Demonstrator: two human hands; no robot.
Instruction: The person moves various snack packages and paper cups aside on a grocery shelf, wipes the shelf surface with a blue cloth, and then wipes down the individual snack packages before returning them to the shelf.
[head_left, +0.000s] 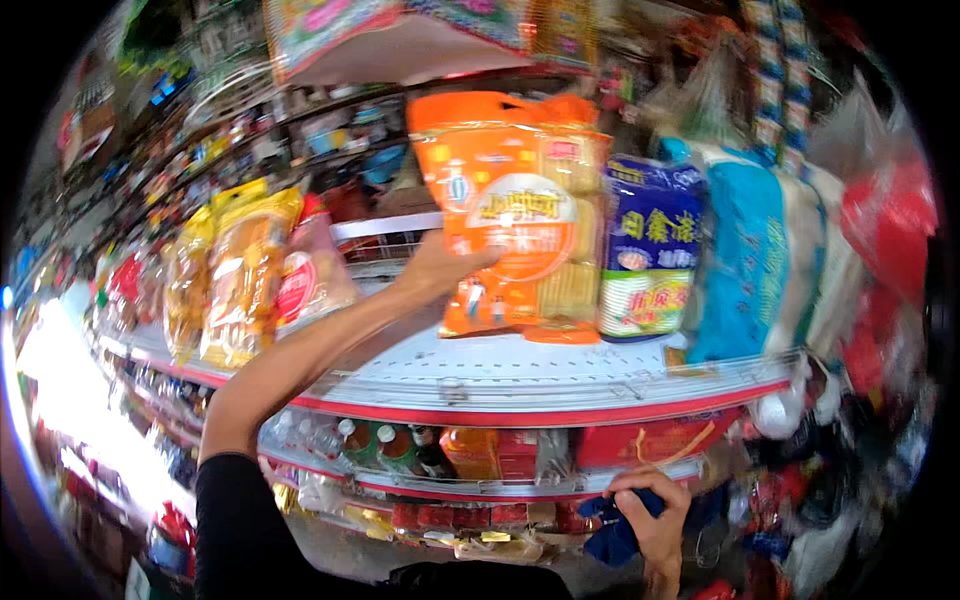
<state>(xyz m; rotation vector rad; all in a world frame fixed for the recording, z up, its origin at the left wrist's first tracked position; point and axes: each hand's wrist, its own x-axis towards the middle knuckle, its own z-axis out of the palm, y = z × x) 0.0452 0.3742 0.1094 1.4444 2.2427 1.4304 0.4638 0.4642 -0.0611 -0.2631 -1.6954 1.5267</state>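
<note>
My left hand is on an orange snack bag standing on the white perforated shelf; its thumb lies across the bag's front, and its other fingers are hidden. Beside that bag stands another orange-topped bag with a clear panel. A blue and green package comes after it on the right. Lower down, in front of the lower shelves, my right hand grips a crumpled dark blue cloth.
Yellow bags and a pink bag stand at the shelf's left. Large blue and white packages stand at its right. Bottles and a red box fill the shelf below. A patterned box overhangs the top.
</note>
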